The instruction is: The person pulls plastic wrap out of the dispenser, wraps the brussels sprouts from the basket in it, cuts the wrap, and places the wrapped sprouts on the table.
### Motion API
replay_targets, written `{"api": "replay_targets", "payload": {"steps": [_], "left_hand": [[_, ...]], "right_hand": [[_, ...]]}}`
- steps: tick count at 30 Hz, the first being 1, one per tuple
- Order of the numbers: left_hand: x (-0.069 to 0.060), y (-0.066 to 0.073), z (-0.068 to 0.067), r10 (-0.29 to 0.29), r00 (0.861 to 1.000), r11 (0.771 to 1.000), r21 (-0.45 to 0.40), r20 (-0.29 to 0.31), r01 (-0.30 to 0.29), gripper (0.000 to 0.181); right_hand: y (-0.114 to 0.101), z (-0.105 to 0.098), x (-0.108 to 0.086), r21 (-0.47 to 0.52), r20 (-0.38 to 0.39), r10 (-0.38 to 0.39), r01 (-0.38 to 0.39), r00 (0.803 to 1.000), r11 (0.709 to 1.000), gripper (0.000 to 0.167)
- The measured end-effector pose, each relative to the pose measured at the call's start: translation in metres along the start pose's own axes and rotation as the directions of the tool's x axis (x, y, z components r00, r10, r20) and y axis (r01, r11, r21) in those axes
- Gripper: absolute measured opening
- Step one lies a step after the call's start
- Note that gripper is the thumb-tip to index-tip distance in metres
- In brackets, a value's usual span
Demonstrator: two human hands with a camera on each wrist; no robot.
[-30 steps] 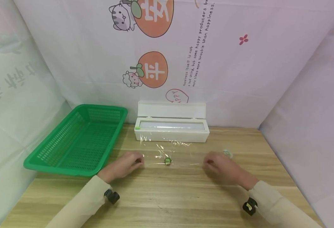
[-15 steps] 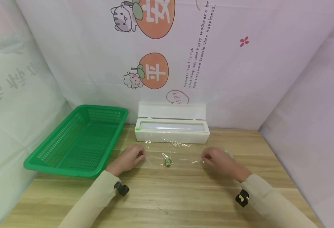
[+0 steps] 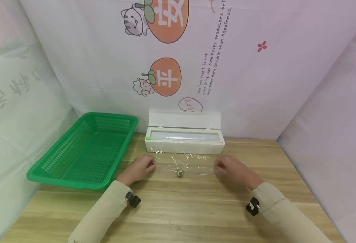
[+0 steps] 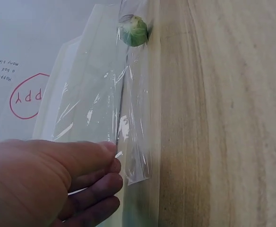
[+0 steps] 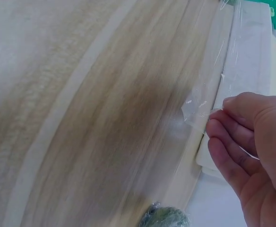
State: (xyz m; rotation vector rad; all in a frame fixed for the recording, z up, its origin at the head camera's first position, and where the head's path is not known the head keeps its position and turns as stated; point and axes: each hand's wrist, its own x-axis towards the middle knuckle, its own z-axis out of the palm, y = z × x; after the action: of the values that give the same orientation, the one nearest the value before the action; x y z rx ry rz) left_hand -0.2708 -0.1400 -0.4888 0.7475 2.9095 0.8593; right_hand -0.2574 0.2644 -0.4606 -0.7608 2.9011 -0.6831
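Note:
Clear plastic film (image 3: pixel 196 165) (image 4: pixel 95 99) stretches between the two hands, running back to the white box. My left hand (image 3: pixel 141 167) (image 4: pixel 48 182) pinches its left side between thumb and forefinger. The right side of the film (image 5: pixel 197 105) is pinched by my right hand (image 3: pixel 232 170) (image 5: pixel 258 142). Midway between the hands is a small round green item (image 3: pixel 180 172) (image 4: pixel 134 31), with film gathered about it; it looks like a small green vegetable. Whether it touches the table cannot be told.
A white film box (image 3: pixel 185 146) with its lid up stands against the back cloth. At the left lies a green basket (image 3: pixel 94 152). Another green item wrapped in film (image 5: pixel 165 216) lies near the right hand on the wooden table (image 3: pixel 178 209).
Both hands have shifted slightly inward and away from the body. The film's near edge now lies folded over the green item, which shows less clearly than before.

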Motion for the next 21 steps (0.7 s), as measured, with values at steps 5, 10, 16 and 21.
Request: {"api": "replay_targets", "payload": {"steps": [5, 10, 16, 21], "left_hand": [[0.002, 0.0, 0.0, -0.015, 1.0, 0.999, 0.032, 0.02, 0.015, 0.011], [0.0, -0.001, -0.003, 0.013, 1.0, 1.0, 0.017, 0.023, -0.013, 0.008], [-0.001, -0.004, -0.004, 0.027, 1.0, 1.0, 0.011, 0.015, -0.027, 0.007], [-0.004, -0.002, -0.006, -0.012, 1.0, 1.0, 0.024, 0.006, 0.012, 0.009]], "right_hand": [[0.0, 0.001, 0.004, -0.02, 0.015, -0.018, 0.018, 1.0, 1.0, 0.01], [0.002, 0.003, 0.005, -0.011, 0.039, -0.019, 0.019, 0.999, 1.0, 0.008], [0.006, 0.008, 0.004, -0.026, 0.055, -0.05, 0.052, 0.997, 0.998, 0.006], [0.007, 0.01, 0.004, -0.04, 0.049, -0.054, 0.056, 0.997, 0.998, 0.004]]}}
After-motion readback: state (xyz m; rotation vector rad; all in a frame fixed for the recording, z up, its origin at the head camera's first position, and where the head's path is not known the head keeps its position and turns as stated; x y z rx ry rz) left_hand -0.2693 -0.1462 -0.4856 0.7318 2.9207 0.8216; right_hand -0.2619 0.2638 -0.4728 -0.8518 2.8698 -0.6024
